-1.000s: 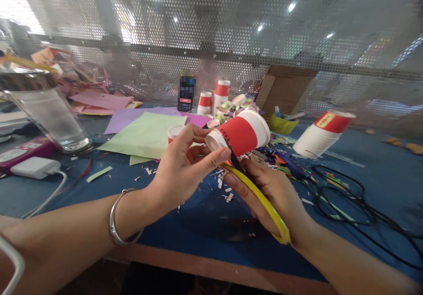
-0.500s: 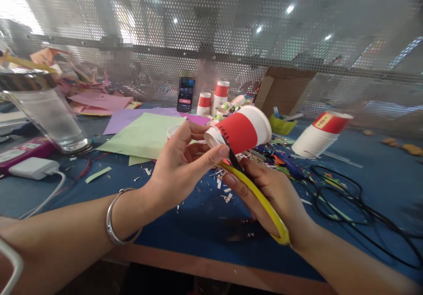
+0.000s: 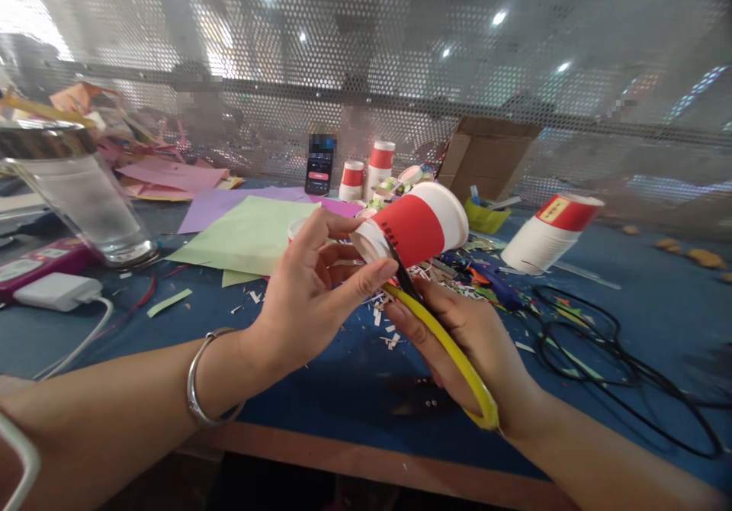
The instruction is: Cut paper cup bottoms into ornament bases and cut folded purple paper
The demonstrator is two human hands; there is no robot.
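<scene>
A red and white paper cup (image 3: 420, 229) lies tilted in the air over the table, its wide rim toward the upper right. My left hand (image 3: 317, 282) is closed on the cup's narrow end, thumb below and fingers behind. In my right hand (image 3: 457, 335) is a pair of scissors (image 3: 457, 355) with a yellow handle and dark blades. The blades touch the cup's red band near its narrow end, close to my left thumb; their tips are hard to make out. White paper scraps (image 3: 390, 341) lie beneath.
Coloured paper sheets (image 3: 245, 229) and a glass of water (image 3: 108, 206) are at left. A leaning cup stack (image 3: 540, 244) and a looped black cable (image 3: 618, 343) lie at right. Behind stand a phone (image 3: 319, 171), more cups (image 3: 381, 162) and a green container (image 3: 486, 217).
The cup and both hands stay almost where they were. The scissors have shifted very slightly against the cup, and the view has moved a little.
</scene>
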